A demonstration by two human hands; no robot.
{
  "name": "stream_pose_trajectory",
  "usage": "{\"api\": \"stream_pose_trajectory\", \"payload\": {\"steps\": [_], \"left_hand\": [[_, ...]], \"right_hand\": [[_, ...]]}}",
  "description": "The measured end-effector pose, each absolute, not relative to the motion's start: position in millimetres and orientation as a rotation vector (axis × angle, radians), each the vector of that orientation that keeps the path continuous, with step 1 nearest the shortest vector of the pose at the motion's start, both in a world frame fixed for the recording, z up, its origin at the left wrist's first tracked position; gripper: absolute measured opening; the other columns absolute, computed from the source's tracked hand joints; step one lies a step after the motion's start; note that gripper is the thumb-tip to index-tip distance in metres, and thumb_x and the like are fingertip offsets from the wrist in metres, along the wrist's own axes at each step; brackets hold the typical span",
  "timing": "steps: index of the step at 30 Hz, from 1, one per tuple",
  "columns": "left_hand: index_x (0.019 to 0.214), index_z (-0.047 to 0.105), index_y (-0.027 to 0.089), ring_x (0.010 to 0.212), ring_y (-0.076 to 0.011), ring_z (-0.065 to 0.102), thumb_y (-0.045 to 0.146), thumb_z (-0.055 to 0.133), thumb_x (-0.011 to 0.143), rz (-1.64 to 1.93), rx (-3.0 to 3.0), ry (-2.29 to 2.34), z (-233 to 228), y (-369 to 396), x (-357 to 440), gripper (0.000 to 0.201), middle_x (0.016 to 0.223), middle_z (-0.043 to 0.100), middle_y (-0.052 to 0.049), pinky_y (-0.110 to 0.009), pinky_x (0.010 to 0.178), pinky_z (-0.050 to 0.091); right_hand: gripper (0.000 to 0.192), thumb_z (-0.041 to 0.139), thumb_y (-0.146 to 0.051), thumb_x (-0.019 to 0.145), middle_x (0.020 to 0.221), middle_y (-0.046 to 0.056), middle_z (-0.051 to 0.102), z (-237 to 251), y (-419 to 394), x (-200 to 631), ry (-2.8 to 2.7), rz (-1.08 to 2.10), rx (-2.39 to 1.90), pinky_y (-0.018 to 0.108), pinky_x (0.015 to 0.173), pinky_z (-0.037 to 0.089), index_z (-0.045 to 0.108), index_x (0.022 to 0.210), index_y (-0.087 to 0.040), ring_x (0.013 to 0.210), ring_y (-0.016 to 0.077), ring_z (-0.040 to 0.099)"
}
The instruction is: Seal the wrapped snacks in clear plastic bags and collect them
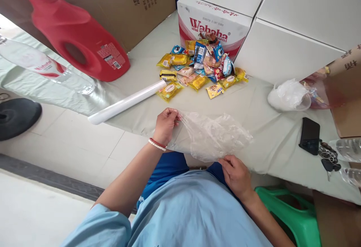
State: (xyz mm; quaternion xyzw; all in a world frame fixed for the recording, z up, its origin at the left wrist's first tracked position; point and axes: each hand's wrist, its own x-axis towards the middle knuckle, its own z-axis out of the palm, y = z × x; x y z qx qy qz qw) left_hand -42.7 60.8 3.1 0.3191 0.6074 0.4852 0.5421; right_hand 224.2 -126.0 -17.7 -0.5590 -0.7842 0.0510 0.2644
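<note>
A clear plastic bag is stretched between my two hands over the table's near edge. My left hand, with a red and white bracelet at the wrist, pinches its left corner. The lower edge of the bag is gripped by my right hand, fingers curled and thumb on top. Beyond the bag lies a heap of small wrapped snacks, mostly yellow and blue packets. A white plastic roll rests left of the heap, its near end over the table edge.
A red jug and a Wahaha water bottle are at the left. Behind the snacks stands a Wahaha carton. Rightward are a crumpled white bag, a phone, keys and bottles. A green stool stands below.
</note>
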Motion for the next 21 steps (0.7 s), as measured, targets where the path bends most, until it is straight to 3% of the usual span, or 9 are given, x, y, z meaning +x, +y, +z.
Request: {"api": "stream_pose_trajectory", "payload": {"steps": [3,5,8,10,13,16,18,21], "left_hand": [[0.091,0.061,0.021,0.093,-0.0214,0.064,0.028,0.067,0.07,1.189,0.986,1.606,8.0,53.1,-49.7,0.022,0.096,0.068,-0.006,-0.032,0.075,0.053],[0.109,0.063,0.023,0.118,-0.0279,0.061,0.024,0.066,0.069,1.268,1.354,1.642,20.2,44.4,-50.3,0.04,0.12,0.065,-0.009,-0.043,0.098,0.051],[0.136,0.057,0.024,0.149,-0.0367,0.038,0.03,0.068,0.078,1.249,1.911,1.368,47.7,38.2,-36.9,0.059,0.147,0.053,-0.012,-0.056,0.122,0.028],[0.139,0.058,0.024,0.154,-0.0394,0.031,0.041,0.07,0.084,1.128,2.079,1.222,62.1,47.3,-18.9,0.059,0.147,0.056,-0.013,-0.058,0.124,0.017],[0.124,0.068,0.02,0.14,-0.0398,0.048,0.052,0.076,0.079,0.798,2.181,1.131,65.5,80.0,8.3,0.055,0.127,0.069,-0.013,-0.056,0.118,0.027],[0.081,0.072,0.019,0.094,-0.028,0.066,0.045,0.079,0.076,0.339,2.181,0.96,53.6,111.9,18.2,0.027,0.081,0.071,-0.006,-0.038,0.093,0.045],[0.069,0.067,0.02,0.07,-0.019,0.058,0.038,0.07,0.083,0.357,2.07,0.957,44.3,120.9,13.0,0.023,0.065,0.063,-0.001,-0.03,0.075,0.042],[0.068,0.064,0.02,0.059,-0.0139,0.046,0.039,0.063,0.09,0.722,1.791,1.165,31.1,116.4,-6.1,0.029,0.06,0.054,0.002,-0.028,0.061,0.033]], "right_hand": [[0.032,0.052,-0.01,0.099,0.091,0.007,0.07,-14.8,-124.3,223.5,-2.106,0.214,-1.509,0.029,0.066,0.055,0.08,0.106,-0.024,0.075,0.017,0.067],[0.033,0.05,-0.01,0.099,0.092,0.007,0.069,-12.2,-119.4,227.0,-2.098,0.246,-1.5,0.028,0.067,0.056,0.079,0.107,-0.024,0.075,0.0165,0.067],[0.031,0.051,-0.01,0.099,0.092,0.008,0.069,-11.2,-112.1,232.1,-2.117,0.262,-1.473,0.028,0.064,0.054,0.079,0.107,-0.022,0.073,0.016,0.065],[0.03,0.051,-0.012,0.099,0.091,0.007,0.068,-11.9,-109.5,234.0,-2.124,0.275,-1.466,0.027,0.063,0.053,0.079,0.107,-0.022,0.071,0.0155,0.064],[0.032,0.051,-0.013,0.1,0.09,0.006,0.068,-13.2,-110.1,237.6,-2.117,0.293,-1.485,0.026,0.064,0.053,0.079,0.106,-0.025,0.071,0.0151,0.064],[0.032,0.051,-0.013,0.099,0.094,0.007,0.069,-13.2,-114.7,247.2,-2.092,0.246,-1.525,0.028,0.068,0.055,0.079,0.106,-0.025,0.075,0.0162,0.066],[0.031,0.052,-0.013,0.098,0.097,0.007,0.07,-12.7,-118.7,256.9,-2.062,0.197,-1.563,0.028,0.068,0.056,0.079,0.106,-0.025,0.077,0.0167,0.068],[0.029,0.052,-0.012,0.098,0.097,0.007,0.068,-12.3,-122.8,272.0,-2.01,0.176,-1.613,0.027,0.066,0.056,0.078,0.105,-0.024,0.078,0.0164,0.069]]}}
